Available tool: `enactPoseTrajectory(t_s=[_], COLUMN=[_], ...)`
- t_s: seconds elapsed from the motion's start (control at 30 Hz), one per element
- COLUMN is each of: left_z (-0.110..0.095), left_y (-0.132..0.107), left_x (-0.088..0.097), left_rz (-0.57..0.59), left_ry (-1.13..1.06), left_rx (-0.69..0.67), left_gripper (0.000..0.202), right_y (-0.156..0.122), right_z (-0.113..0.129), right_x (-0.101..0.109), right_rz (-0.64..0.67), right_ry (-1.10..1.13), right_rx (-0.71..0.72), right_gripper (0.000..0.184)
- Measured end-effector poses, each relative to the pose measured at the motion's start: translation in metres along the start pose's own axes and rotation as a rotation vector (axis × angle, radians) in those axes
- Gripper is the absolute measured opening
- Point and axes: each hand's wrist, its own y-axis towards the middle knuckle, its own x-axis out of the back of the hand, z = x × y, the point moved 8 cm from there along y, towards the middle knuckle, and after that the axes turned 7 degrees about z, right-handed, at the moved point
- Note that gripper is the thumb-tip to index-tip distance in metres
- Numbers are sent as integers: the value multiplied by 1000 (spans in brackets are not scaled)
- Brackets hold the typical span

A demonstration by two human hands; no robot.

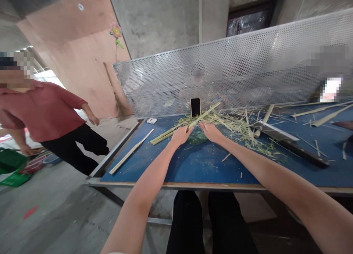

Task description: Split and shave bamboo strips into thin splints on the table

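Note:
My left hand (181,135) is closed around a pale green plant stalk (205,113), which slants up to the right over a heap of shavings. My right hand (211,132) is just right of the stalk, its fingers drawn together; whatever they may pinch is hidden. Under and beyond both hands lie thin green and straw-coloured shavings (231,123). More cut stalks (162,137) lie left of my left hand. A cleaver (286,140) with a dark handle rests on the table to the right, its blade among the scraps.
A smartphone (195,107) stands upright behind the shavings. A perforated metal panel (171,77) closes off the back of the blue table (190,169). One pale split stalk (131,152) lies at the left. A person in a red shirt (52,107) stands beyond the table's left edge.

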Motion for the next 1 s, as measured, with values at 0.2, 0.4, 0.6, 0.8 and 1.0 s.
enactPoseTrajectory(t_s=[0.2, 0.4, 0.6, 0.8, 1.0], left_z=[-2, -3, -5, -4, -3], left_y=[0, -1, -1, 0, 4], left_x=[0, 1, 1, 2, 1], left_rz=[18, 34, 33, 41, 65], left_ry=[8, -4, -3, -24, -64], left_rx=[-5, -2, -5, -39, -79], left_gripper=[53, 51, 50, 49, 53], right_y=[-2, -2, -2, -1, 1], right_z=[-5, -5, -3, -5, -10], right_x=[-5, -5, -6, -1, 5], right_rz=[44, 50, 67, 81, 97], right_ry=[-27, -41, -34, -119, -240], right_rx=[-59, -67, -58, -69, -93], right_gripper=[52, 54, 55, 46, 34])
